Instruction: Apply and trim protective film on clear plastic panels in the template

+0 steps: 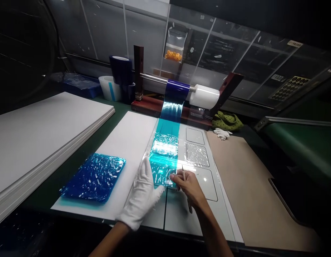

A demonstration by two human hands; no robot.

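A strip of blue protective film (169,125) runs down from a dark blue roll (178,86) onto a white board (181,221) printed with rounded rectangles. My left hand (141,198), in a white glove, lies along the film's left edge, fingers stretched and thumb apart. Bare, my right hand (191,185) is closed around a slim pen-like tool (183,173) with a pointed tip facing away from me. Its thumb and forefinger are at the film's near right corner. To the left sits a stack of wrinkled blue film-covered rectangles (93,178).
Behind the board, a wooden stand (152,105) carries the roll and a white roll (205,96). Left lies a thick pile of white sheets (53,125). On the right are brown cardboard (240,171), a crumpled white glove (222,133) and a dark phone-like slab (291,200).
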